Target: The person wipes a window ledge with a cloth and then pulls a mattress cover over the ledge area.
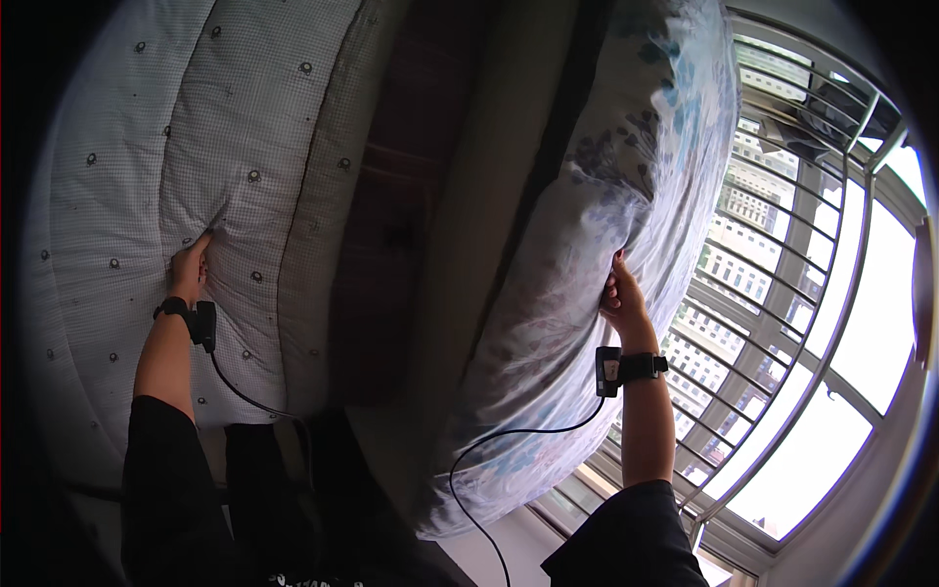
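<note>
My left hand point(191, 268) is closed on a fold of a pale grey, finely checked quilt point(249, 108) dotted with small round motifs. Creases run out from where its fingers pinch the cloth. On the other side, my right hand point(623, 295) grips a bunched piece of a white floral quilt point(577, 254) with blue and grey leaf prints. That quilt hangs in a thick, rounded bulge, puckered above the fingers. Both sets of fingertips are partly hidden in the fabric.
A dark, shadowed gap point(391, 235) lies between the two quilts. Metal window bars point(773, 313) curve along the right, close beside the floral quilt, with buildings outside. Black cables point(469, 445) run from the black devices strapped to both my wrists.
</note>
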Motion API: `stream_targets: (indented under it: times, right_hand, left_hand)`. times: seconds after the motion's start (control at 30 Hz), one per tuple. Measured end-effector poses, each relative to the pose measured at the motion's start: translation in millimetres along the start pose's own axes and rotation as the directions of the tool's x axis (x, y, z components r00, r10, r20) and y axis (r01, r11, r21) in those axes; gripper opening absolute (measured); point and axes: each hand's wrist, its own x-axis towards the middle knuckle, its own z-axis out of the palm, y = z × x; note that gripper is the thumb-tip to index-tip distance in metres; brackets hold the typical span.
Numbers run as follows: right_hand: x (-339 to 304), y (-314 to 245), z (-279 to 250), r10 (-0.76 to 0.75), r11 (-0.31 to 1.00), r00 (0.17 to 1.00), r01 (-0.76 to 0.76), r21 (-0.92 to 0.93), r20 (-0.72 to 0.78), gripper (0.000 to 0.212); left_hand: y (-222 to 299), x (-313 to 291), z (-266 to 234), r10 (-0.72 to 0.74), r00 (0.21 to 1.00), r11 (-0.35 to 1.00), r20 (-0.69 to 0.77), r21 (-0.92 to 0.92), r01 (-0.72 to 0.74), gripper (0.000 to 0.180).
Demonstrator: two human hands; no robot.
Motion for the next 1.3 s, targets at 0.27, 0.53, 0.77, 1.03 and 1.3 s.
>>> stream_targets:
  times: [0.27, 0.53, 0.77, 1.03, 1.3]
  right_hand:
    - [-99.7, 57.9, 134.3, -0.84, -0.061, 0.385, 0.634, -0.771, 0.383, 0.025]
    - [-128.8, 139.9, 90.3, -0.204, -0.654, 0.601, 0.504, -0.565, 0.773, 0.015]
    - [-172.5, 100.3, 5.7, -0.479, -0.637, 0.253, 0.558, -0.532, 0.84, 0.003]
    - [-176.9, 83.3, -39.0, -0.51, -0.613, 0.216, 0.588, -0.528, 0.833, 0.012]
    - [-95.3, 155.7, 55.0, -0.302, -0.717, 0.182, 0.604, -0.349, 0.936, 0.007]
  left_hand:
    - [-7.8, 11.8, -9.4, -0.089, 0.996, 0.995, -0.018, -0.047, 0.088, 0.045]
    - [-6.1, 19.1, -4.3, -0.052, 0.998, 0.998, 0.034, -0.045, 0.054, 0.045]
    - [-24.8, 41.4, -17.2, -0.037, 0.995, 0.996, 0.093, -0.077, 0.044, 0.04]
    - [-26.0, 54.0, -21.5, -0.036, 0.996, 0.998, 0.086, -0.039, 0.04, 0.039]
    - [0.9, 9.7, -12.3, -0.034, 0.994, 0.994, 0.1, -0.102, 0.045, 0.043]
